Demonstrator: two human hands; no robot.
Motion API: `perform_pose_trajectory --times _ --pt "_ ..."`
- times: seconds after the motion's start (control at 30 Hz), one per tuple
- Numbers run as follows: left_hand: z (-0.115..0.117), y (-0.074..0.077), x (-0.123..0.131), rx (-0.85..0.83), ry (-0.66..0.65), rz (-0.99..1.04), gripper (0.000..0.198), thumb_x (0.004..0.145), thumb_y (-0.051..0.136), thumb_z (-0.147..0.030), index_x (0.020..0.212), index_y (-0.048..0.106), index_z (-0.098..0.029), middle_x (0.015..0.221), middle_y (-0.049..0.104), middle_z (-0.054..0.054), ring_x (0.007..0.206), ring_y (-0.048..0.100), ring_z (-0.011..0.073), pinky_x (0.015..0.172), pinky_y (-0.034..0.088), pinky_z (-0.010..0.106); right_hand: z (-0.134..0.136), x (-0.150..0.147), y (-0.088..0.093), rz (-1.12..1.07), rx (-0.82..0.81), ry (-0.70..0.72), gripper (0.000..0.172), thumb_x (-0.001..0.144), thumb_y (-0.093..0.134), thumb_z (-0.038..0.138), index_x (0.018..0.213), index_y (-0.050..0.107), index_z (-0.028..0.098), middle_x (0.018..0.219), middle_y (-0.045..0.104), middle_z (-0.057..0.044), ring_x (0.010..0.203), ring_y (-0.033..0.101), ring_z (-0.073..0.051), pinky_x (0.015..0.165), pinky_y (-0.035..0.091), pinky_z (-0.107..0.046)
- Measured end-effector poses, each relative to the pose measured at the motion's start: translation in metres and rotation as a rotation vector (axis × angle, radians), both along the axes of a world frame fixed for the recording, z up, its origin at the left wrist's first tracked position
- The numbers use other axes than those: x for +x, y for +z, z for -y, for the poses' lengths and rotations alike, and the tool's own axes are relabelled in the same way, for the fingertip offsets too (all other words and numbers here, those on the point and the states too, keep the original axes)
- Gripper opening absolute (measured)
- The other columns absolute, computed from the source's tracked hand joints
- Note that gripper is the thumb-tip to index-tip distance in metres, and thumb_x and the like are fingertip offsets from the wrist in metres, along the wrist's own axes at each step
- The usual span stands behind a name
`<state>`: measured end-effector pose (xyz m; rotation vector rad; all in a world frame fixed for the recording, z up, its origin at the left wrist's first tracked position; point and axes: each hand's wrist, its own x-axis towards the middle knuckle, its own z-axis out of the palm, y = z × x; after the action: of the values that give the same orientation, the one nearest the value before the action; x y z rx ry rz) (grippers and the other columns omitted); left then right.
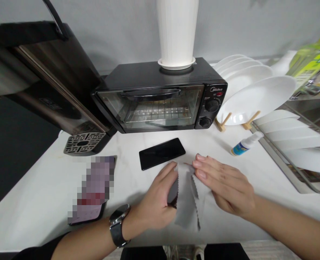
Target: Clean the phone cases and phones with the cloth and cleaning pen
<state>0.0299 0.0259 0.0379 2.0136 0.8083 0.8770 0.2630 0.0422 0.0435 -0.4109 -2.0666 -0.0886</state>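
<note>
A grey cleaning cloth with zigzag edges hangs between my hands above the white counter. My right hand is closed on the cloth, its fingers pressed together over the upper part. My left hand, below a wristwatch, is curled round a thin dark-edged thing. The cloth and fingers hide most of that thing, so its kind cannot be made out. Just beyond my hands lies a black smartphone, screen up. A small spray bottle with a blue label lies or leans to the right.
A black toaster oven stands at the back with a white pot on top. At left are a dark drink machine and another phone, its screen lit. White plates stand in racks at right.
</note>
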Motion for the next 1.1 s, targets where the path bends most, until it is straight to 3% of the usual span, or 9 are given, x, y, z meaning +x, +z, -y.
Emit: perform_pose_trajectory --times 0.2,0.33,0.43,0.5,0.57,0.7,0.8,0.97,1.1 --pt "0.000 0.005 0.002 -0.036 -0.027 0.003 0.052 0.093 0.063 -0.038 0.144 0.056 -0.026 0.135 0.065 0.010 0.124 0.064 0.0328 0.111 0.053 0.050 0.011 -0.003 0.019 0.033 0.194 0.183 0.028 0.104 0.058 0.013 0.113 0.081 0.026 0.122 0.081 0.009 0.137 0.065 -0.015 0.124 0.047 -0.029" --pt "-0.001 0.001 0.001 0.015 0.021 -0.004 0.051 0.097 0.063 -0.038 0.145 0.055 -0.025 0.142 0.062 0.010 0.131 0.061 0.0333 0.114 0.050 0.049 0.005 -0.001 0.013 0.098 0.058 0.063 0.032 0.103 0.055 0.006 0.126 0.076 0.014 0.132 0.078 -0.005 0.142 0.061 -0.017 0.123 0.049 -0.032" --pt "0.000 0.000 0.001 0.007 0.023 -0.007 0.046 0.095 0.065 -0.028 0.140 0.056 -0.026 0.141 0.062 0.011 0.125 0.061 0.0291 0.109 0.053 0.045 -0.002 0.001 0.001 -0.012 -0.061 -0.002 0.050 0.102 0.044 0.001 0.150 0.058 0.005 0.143 0.070 -0.017 0.144 0.060 -0.024 0.115 0.059 -0.041" --pt "0.000 0.000 0.001 0.007 0.019 -0.016 0.047 0.093 0.063 -0.021 0.139 0.056 -0.026 0.141 0.061 0.011 0.124 0.060 0.0282 0.109 0.053 0.045 -0.003 0.001 -0.002 -0.054 -0.084 -0.004 0.058 0.100 0.040 -0.002 0.157 0.049 0.006 0.147 0.067 -0.018 0.142 0.061 -0.026 0.111 0.062 -0.043" --pt "0.001 0.001 0.000 0.036 0.014 -0.023 0.044 0.093 0.062 -0.022 0.137 0.057 -0.024 0.135 0.062 0.011 0.122 0.061 0.0286 0.108 0.053 0.046 0.000 0.001 -0.001 -0.029 -0.062 -0.002 0.054 0.100 0.043 -0.002 0.153 0.055 0.004 0.145 0.069 -0.018 0.144 0.060 -0.025 0.113 0.061 -0.040" --pt "0.001 0.001 -0.001 0.017 0.002 -0.061 0.050 0.095 0.063 -0.036 0.142 0.055 -0.022 0.136 0.063 0.014 0.128 0.060 0.0330 0.113 0.051 0.052 0.012 -0.003 0.006 0.051 0.120 0.098 0.032 0.103 0.055 0.009 0.123 0.078 0.019 0.133 0.078 -0.001 0.145 0.059 -0.019 0.125 0.047 -0.033" --pt "0.001 0.001 -0.001 -0.040 -0.007 -0.035 0.056 0.096 0.062 -0.035 0.150 0.050 -0.024 0.144 0.062 0.012 0.134 0.060 0.0329 0.119 0.049 0.051 0.015 -0.005 0.007 0.014 0.222 0.165 0.031 0.105 0.055 0.015 0.117 0.080 0.029 0.128 0.079 0.009 0.142 0.061 -0.016 0.127 0.045 -0.031" --pt "0.000 0.000 0.001 0.050 0.042 0.002 0.053 0.101 0.064 -0.031 0.153 0.052 -0.030 0.154 0.059 0.010 0.139 0.060 0.0315 0.121 0.048 0.049 0.002 -0.001 -0.002 0.043 -0.010 0.022 0.044 0.101 0.056 0.002 0.144 0.063 0.007 0.142 0.072 -0.012 0.147 0.057 -0.021 0.123 0.052 -0.038" --pt "-0.003 0.001 0.003 0.034 0.061 -0.038 0.058 0.101 0.064 -0.023 0.157 0.049 -0.030 0.162 0.053 0.010 0.147 0.054 0.0299 0.124 0.045 0.046 -0.004 -0.001 -0.007 -0.042 -0.114 0.018 0.061 0.101 0.046 -0.002 0.161 0.043 0.006 0.152 0.064 -0.020 0.146 0.059 -0.027 0.113 0.061 -0.048"
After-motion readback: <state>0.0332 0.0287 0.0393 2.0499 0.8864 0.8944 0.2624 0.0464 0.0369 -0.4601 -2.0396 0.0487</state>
